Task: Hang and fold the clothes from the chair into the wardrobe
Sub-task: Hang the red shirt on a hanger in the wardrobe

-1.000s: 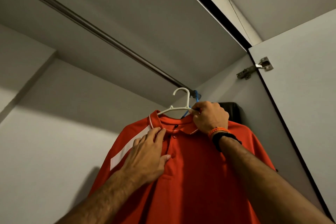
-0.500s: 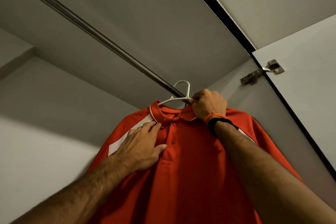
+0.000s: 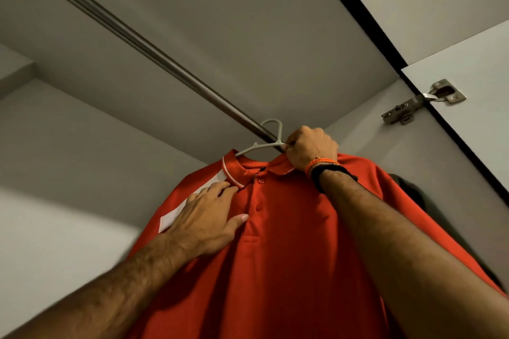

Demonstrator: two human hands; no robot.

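Red polo [image 3: 289,242] hung from a white hanger [image 3: 264,143], and our right hand [image 3: 312,150] gripped that hanger, fingers curled tight round it just above the collar [image 3: 231,173]. Directly above the grip, the hook looped over the rail [image 3: 154,52] inside the wardrobe; whether it bore fully on the rail we could not tell. Below and to the left of the grip, our left hand [image 3: 209,217] lay flat on the shirt's chest, fingers straight, fingertips [image 3: 223,187] touching the collar's white-trimmed edge, thumb beside the button placket. An orange band and a black band [image 3: 322,170] sat on the wrist just under the grip. To the right of it, a dark garment [image 3: 413,195] showed behind the polo's shoulder. Up and right of the grip, a metal hinge [image 3: 421,102] joined the wardrobe wall to the open door [image 3: 473,96].
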